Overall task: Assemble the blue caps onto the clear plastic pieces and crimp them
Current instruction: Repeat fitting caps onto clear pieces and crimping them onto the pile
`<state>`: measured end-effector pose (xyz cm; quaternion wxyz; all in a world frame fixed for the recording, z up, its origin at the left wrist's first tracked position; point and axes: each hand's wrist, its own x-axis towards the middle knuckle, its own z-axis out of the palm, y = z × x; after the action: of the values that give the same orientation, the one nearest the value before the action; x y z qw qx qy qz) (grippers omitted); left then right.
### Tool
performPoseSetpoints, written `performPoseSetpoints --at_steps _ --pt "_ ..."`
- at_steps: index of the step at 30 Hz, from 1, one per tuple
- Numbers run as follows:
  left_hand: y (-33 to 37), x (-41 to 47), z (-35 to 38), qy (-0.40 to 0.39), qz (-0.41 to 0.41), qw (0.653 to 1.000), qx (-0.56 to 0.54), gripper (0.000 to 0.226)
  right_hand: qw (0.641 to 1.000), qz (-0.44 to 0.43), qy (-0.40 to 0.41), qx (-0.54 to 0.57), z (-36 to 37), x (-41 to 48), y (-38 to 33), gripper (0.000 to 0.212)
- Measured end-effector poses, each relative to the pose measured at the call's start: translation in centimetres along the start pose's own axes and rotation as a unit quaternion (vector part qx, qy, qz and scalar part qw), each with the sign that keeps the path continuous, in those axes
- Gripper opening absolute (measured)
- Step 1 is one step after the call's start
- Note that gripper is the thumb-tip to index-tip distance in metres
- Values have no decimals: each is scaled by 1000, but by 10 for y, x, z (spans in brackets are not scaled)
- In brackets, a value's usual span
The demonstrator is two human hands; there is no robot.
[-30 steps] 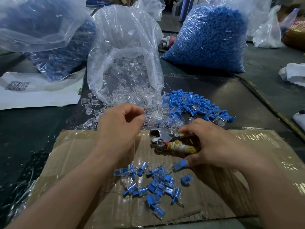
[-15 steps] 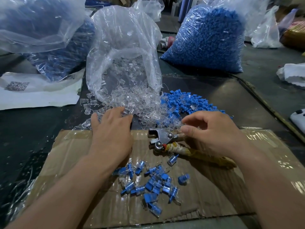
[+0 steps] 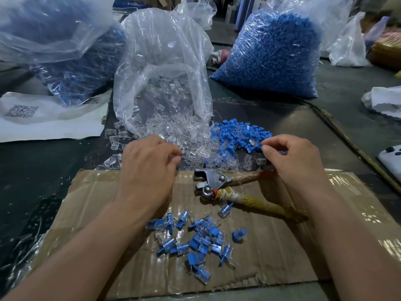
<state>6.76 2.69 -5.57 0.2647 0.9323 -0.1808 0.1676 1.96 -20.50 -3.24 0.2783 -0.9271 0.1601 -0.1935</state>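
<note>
Loose clear plastic pieces (image 3: pixel 184 137) spill from an open clear bag (image 3: pixel 162 68) onto the dark table. To their right lies a heap of loose blue caps (image 3: pixel 236 135). My left hand (image 3: pixel 149 170) rests on the near edge of the clear heap, its fingers curled and their tips hidden among the pieces. At the near right edge of the blue heap my right hand (image 3: pixel 297 164) pinches thumb to forefinger, and a bit of blue shows under its fingers. Crimping pliers (image 3: pixel 213 181) with tape-wrapped handles lie on the cardboard (image 3: pixel 293 246) between my hands. Several assembled blue-and-clear pieces (image 3: pixel 195 242) lie nearer me.
A full bag of blue caps (image 3: pixel 271 57) stands at the back right, another bag (image 3: pixel 71 68) at the back left over a white sheet (image 3: pixel 50 124) with a QR code. White cloth (image 3: pixel 386 103) and a white device (image 3: pixel 390 159) lie at the right edge.
My right hand let go of the pliers and moved forward to the blue caps. My left hand reached forward to the clear heap and curled its fingers.
</note>
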Motion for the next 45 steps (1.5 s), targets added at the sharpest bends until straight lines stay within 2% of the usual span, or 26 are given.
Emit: performPoseSetpoints --at_steps 1,5,8,10,12,17,21,25,30,34,37,41,45 --pt "3 0 -1 15 -4 999 -36 10 1000 -4 -1 -18 1 1 1 10" --pt "11 -2 -5 43 4 992 -120 7 992 -43 -63 -101 9 7 3 47" --pt "13 -4 -5 36 11 992 -120 7 978 2 -131 -164 20 11 5 59" --pt "14 -4 -6 32 14 992 -120 8 967 18 -166 -195 24 13 7 57" --pt "14 -5 -6 25 14 992 -124 8 964 -13 -175 -199 26 14 9 52" --pt "17 -6 -6 13 17 991 -133 7 978 -103 -149 -104 26 9 2 38" --pt "20 -7 -7 4 27 991 -134 8 979 -136 -129 -79 25 7 1 39" --pt "22 -8 -9 6 31 990 -139 9 985 -132 -94 -55 21 7 1 42" --pt "24 -9 -12 10 37 987 -157 10 983 -110 -91 -113 21 9 4 22" --pt "27 -10 -12 5 3 976 -217 10 983 -114 -91 -112 22 9 2 15" --pt "26 -9 -12 -15 -45 956 -289 19 991 -110 -53 -56 19 6 -1 7" --pt "24 -8 -14 -54 -86 928 -358 28 995 -85 -14 50 14 0 -10 8" --pt "26 -7 -16 -83 -123 881 -450 10 977 -91 -1 195 4 -15 -28 24"
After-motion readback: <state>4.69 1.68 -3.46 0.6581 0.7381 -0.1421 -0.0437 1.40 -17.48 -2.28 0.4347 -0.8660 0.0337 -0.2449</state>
